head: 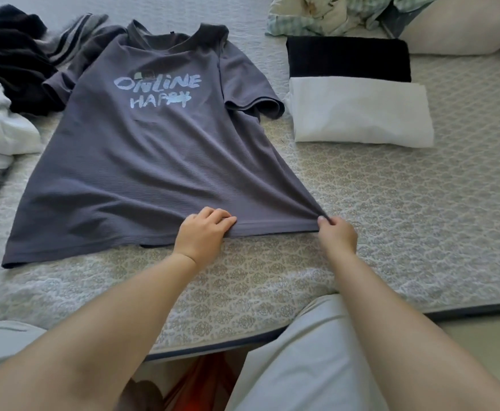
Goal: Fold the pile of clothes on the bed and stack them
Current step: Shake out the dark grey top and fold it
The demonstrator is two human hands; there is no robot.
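Bed (391, 221): both hands grip T-shirt (142, 161) hem.

Grey T-shirt (142, 161) is matt cloth with a fine horizontal rib and pale, patchy, flat printed lettering. Bed cover (391, 221) is matt quilted fabric with a raised ornamental pattern; at 2 o'clock the folded white garment (361, 111) looks smooth and soft, the folded black garment (348, 59) finely ribbed. Black pile (11, 54) at 10 o'clock looks fuzzy, knit-like.

home bedroom, patterned bed (391, 232), pillow (465, 28)
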